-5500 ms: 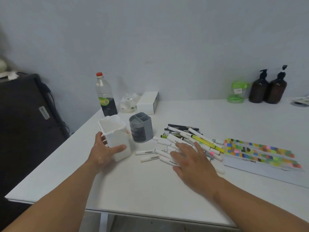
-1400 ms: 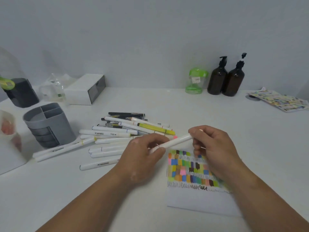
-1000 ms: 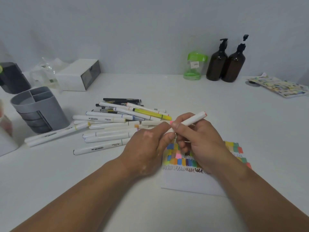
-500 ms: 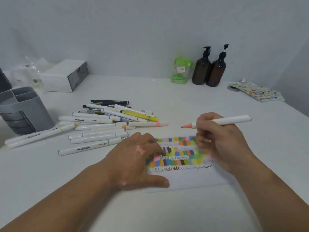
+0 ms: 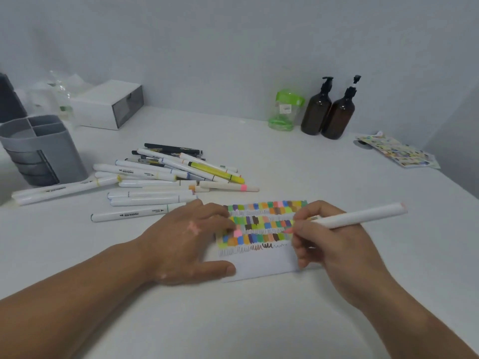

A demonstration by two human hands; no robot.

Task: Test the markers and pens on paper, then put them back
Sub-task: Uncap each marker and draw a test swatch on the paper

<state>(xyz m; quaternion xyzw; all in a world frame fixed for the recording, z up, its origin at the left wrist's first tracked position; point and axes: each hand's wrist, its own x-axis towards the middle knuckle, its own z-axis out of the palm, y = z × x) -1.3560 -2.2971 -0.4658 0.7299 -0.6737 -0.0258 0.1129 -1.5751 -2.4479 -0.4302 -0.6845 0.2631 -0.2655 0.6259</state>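
Gripping a marker (image 5: 363,216), the right hand (image 5: 337,244) holds its tip at the paper (image 5: 261,265).
Left hand (image 5: 186,242) lies flat, fingers relaxed, covering the paper's left edge.

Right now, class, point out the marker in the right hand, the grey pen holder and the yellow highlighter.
marker (image 5: 363,215): head view, middle of its white barrel.
grey pen holder (image 5: 67,156): head view, its outer wall.
yellow highlighter (image 5: 216,172): head view, its yellow barrel.
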